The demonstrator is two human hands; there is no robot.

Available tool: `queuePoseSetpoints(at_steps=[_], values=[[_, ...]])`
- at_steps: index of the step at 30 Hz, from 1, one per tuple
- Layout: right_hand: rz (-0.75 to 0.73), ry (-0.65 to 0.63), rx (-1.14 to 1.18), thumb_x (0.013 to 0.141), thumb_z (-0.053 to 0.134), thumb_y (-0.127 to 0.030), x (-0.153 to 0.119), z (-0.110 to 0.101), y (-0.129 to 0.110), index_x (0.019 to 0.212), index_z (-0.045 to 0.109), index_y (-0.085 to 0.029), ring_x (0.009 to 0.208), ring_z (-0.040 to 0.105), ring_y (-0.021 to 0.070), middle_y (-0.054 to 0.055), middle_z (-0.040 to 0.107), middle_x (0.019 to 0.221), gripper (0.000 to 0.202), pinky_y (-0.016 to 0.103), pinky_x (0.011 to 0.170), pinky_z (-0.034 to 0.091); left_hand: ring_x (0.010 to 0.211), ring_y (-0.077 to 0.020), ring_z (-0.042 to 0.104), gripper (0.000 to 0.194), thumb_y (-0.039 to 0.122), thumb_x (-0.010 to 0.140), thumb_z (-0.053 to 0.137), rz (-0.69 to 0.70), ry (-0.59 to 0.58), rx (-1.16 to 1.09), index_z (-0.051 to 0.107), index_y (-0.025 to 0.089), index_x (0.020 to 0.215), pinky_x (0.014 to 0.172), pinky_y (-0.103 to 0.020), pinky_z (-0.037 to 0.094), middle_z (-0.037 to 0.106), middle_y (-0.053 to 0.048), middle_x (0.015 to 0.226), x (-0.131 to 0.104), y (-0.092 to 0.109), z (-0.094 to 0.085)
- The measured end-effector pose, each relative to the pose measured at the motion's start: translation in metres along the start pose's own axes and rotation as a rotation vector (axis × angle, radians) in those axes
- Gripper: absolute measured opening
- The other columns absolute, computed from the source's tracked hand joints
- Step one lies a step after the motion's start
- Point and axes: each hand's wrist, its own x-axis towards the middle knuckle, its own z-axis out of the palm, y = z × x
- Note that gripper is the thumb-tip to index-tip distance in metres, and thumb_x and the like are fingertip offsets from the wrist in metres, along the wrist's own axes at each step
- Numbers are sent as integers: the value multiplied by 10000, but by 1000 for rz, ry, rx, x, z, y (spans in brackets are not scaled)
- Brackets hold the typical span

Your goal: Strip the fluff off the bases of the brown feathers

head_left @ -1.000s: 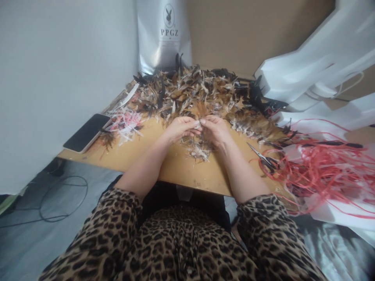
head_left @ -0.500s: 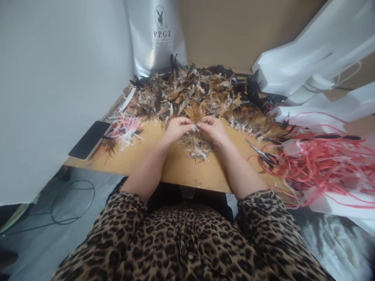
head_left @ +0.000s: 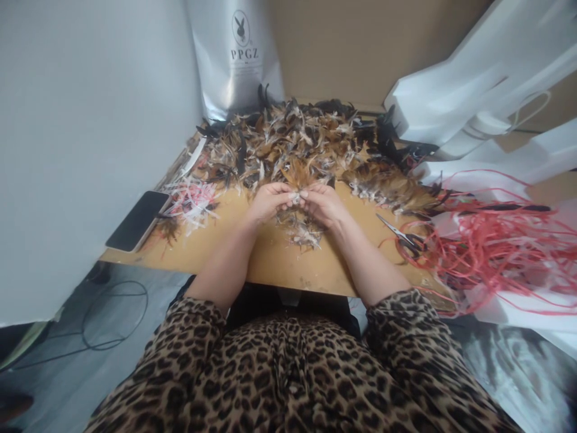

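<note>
Between my hands is a small fanned bunch of orange-brown feathers point(head_left: 298, 174), its pale base pinched by the fingertips of both. My left hand point(head_left: 268, 202) grips that base from the left with thumb and fingers together. From the other side, my right hand point(head_left: 323, 203) pinches the same spot. Below the hands, pale fluffy feather scraps point(head_left: 304, 233) lie on the tan tabletop point(head_left: 288, 264). Just beyond them spreads a large heap of brown and black feathers point(head_left: 293, 135).
Scissors point(head_left: 401, 233) lie at the right beside a tangle of red plastic strips point(head_left: 500, 252). On the left are a phone point(head_left: 137, 221) at the table edge and a pile of pink and white strips point(head_left: 193, 201). A silver bag point(head_left: 241, 78) stands behind; white foam pieces point(head_left: 433, 102) sit back right.
Both hands keep hold of the feather bunch, with only a slight shift of the fingers. The whole view has moved a little.
</note>
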Motion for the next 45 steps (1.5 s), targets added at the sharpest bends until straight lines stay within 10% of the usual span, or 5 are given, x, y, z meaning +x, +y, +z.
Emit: queuePoseSetpoints(at_steps=[6,24,37,45], values=[[72,-61,175,547,851,-271,-1,6,3,667,624,-148,564,586,69,-37,607,554,285,191,613,529,481,-44,551,334,236,521,849,17,2,-114,616,122,732,468,-146,417,637,15,587,3,-3,-1],[-153,378,-188,652,723,-334,3,13,18,639,574,-183,538,562,87,-19,642,585,213,232,587,476,587,-86,635,286,256,615,792,41,142,159,654,101,812,595,-204,501,698,-43,674,3,-4,7],[48,166,251,592,754,-226,6,8,20,667,571,-182,597,631,105,-18,658,582,203,257,716,578,523,-57,577,251,219,587,780,110,215,143,629,119,760,550,-194,479,633,23,637,4,-9,11],[5,197,101,555,815,-312,5,9,15,654,549,-189,556,614,97,-29,636,558,310,235,643,569,544,-76,595,264,262,609,781,85,182,186,617,125,764,534,-193,458,645,5,616,3,-6,13]])
